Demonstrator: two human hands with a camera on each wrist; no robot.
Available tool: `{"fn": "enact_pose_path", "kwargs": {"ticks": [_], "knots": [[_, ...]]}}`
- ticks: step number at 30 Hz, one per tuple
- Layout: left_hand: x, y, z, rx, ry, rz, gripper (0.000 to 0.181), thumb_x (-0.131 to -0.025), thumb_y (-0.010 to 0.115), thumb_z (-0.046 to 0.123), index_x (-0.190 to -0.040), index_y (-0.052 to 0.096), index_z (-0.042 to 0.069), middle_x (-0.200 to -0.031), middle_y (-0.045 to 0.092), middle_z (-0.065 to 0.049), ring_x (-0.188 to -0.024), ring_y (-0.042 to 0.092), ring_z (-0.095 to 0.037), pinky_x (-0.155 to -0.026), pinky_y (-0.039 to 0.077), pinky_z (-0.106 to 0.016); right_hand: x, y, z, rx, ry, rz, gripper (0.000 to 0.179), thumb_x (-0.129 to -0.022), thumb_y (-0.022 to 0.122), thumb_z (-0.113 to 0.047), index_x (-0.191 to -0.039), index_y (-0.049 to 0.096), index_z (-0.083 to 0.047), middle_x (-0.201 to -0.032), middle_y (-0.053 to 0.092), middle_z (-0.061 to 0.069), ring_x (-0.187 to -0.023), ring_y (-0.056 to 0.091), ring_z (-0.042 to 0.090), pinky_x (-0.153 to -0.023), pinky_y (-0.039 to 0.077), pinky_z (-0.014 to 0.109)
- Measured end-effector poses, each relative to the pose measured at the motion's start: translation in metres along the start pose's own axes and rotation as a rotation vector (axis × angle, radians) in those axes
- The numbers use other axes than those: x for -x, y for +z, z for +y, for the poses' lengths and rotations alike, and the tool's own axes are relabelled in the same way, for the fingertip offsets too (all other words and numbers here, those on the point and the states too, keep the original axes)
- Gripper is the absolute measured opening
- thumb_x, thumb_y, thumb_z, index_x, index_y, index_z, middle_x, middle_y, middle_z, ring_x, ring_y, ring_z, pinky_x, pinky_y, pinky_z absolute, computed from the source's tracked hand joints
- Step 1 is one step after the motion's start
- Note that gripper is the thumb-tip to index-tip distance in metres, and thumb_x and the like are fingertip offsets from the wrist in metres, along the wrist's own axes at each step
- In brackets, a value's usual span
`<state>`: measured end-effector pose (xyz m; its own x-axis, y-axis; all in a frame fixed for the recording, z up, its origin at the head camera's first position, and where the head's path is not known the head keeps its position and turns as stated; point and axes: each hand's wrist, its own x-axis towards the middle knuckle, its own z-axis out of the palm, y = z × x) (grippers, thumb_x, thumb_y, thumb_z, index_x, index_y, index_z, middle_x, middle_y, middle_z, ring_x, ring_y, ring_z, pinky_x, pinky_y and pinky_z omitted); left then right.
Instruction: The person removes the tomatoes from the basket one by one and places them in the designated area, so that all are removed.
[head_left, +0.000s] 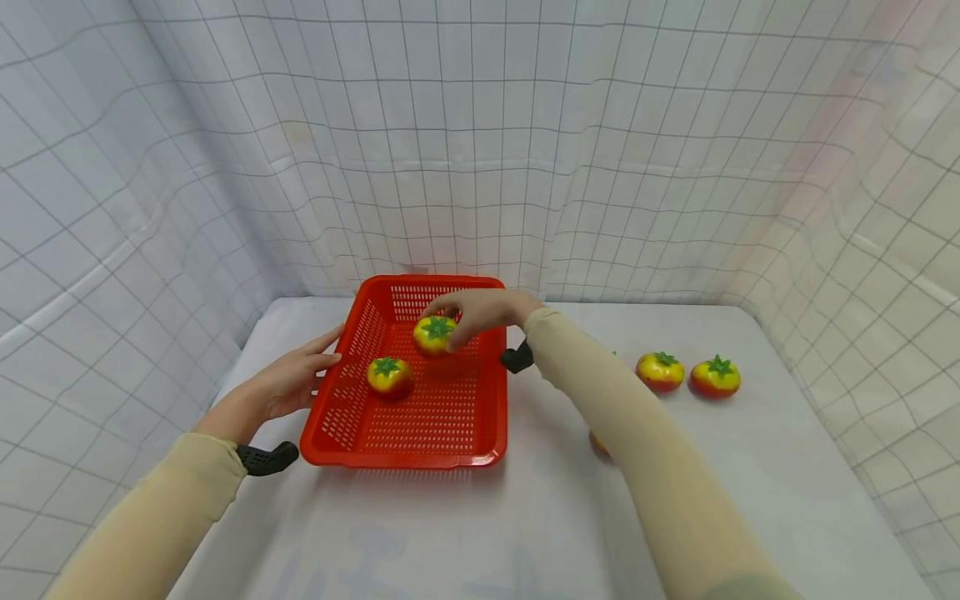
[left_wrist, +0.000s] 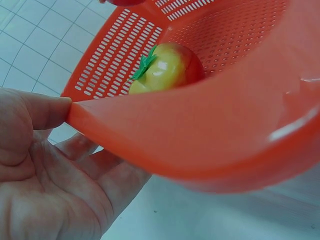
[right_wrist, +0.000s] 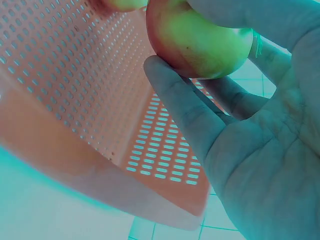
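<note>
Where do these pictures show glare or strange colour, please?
Head: small glint at a near corner of the red basket; left wrist: white streak on its edge, bright spot on the fruit; right wrist: blue-green cast over the right hand.

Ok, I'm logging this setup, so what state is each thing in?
Red basket, upright on the table
Held fruit, in the right hand, over the basket floor
Right hand, gripping that fruit
Left hand, touching the basket's rim
Basket fruit, resting inside, leaf cap up
Far-right fruit, on the table, leaf cap up
Fruit beside it, likewise
Nearest fruit, partly hidden by the right sleeve
Green tip, rest hidden
</note>
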<state>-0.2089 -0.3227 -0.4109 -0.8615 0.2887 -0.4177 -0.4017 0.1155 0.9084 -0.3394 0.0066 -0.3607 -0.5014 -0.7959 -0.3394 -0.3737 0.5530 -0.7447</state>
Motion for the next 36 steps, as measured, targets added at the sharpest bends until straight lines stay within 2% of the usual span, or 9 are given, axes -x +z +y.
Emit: {"fn": "enact_pose_path", "kwargs": {"ticks": [5, 10, 16, 22, 29, 36], "knots": [[0.000, 0.001, 0.001, 0.018, -0.011, 0.000, 0.065, -0.113, 0.036, 0.024, -0.164, -0.002, 0.037, -0.164, 0.021, -0.024, -0.130, 0.049, -0.038, -0.096, 0.054, -0.050, 0.008, -0.001, -0.002, 0.028, -0.008, -0.010, 0.060, -0.088, 0.078, -0.018, -0.142, 0.056, -0.034, -0.137, 0.051, -0.001, -0.126, 0.044, 0.020, -0.094, 0.054, 0.039], [0.000, 0.004, 0.006, 0.041, -0.027, 0.000, 0.065, -0.113, 0.034, 0.021, -0.164, -0.005, 0.036, -0.164, 0.020, -0.025, -0.129, 0.050, -0.037, -0.096, 0.054, -0.049, 0.017, -0.002, -0.002, 0.035, -0.008, -0.020, 0.060, -0.088, 0.077, -0.016, -0.141, 0.057, -0.035, -0.135, 0.052, -0.001, -0.125, 0.045, 0.020, -0.098, 0.052, 0.042], [-0.001, 0.009, 0.011, 0.096, -0.065, 0.025, 0.065, -0.113, 0.031, 0.018, -0.163, -0.006, 0.037, -0.163, 0.021, -0.023, -0.122, 0.053, -0.031, -0.096, 0.054, -0.046, 0.031, -0.002, 0.000, 0.083, 0.000, -0.021, 0.057, -0.089, 0.076, -0.019, -0.140, 0.056, -0.037, -0.135, 0.052, -0.004, -0.125, 0.045, 0.017, -0.097, 0.051, 0.038], [-0.001, 0.013, 0.015, 0.129, -0.094, 0.050, 0.065, -0.113, 0.029, 0.015, -0.163, -0.007, 0.037, -0.163, 0.018, -0.022, -0.123, 0.051, -0.030, -0.098, 0.053, -0.047, 0.049, -0.001, 0.002, 0.149, -0.002, -0.007, 0.059, -0.087, 0.077, -0.024, -0.140, 0.056, -0.042, -0.136, 0.053, -0.009, -0.126, 0.046, 0.014, -0.097, 0.048, 0.039], [-0.002, 0.014, 0.013, 0.089, -0.076, 0.063, 0.066, -0.113, 0.030, 0.015, -0.163, -0.009, 0.034, -0.161, 0.020, -0.023, -0.123, 0.052, -0.030, -0.097, 0.053, -0.046, 0.071, -0.004, 0.013, 0.100, -0.040, -0.005, 0.062, -0.087, 0.077, -0.020, -0.143, 0.055, -0.035, -0.134, 0.055, -0.004, -0.124, 0.049, 0.020, -0.096, 0.050, 0.040], [-0.003, 0.013, 0.011, 0.127, -0.074, 0.059, 0.067, -0.113, 0.030, 0.015, -0.164, -0.008, 0.035, -0.160, 0.021, -0.021, -0.120, 0.055, -0.027, -0.096, 0.054, -0.045, 0.093, -0.011, 0.028, 0.020, -0.048, 0.001, 0.060, -0.088, 0.078, -0.020, -0.141, 0.057, -0.035, -0.136, 0.054, -0.004, -0.123, 0.052, 0.029, -0.095, 0.053, 0.040]]}}
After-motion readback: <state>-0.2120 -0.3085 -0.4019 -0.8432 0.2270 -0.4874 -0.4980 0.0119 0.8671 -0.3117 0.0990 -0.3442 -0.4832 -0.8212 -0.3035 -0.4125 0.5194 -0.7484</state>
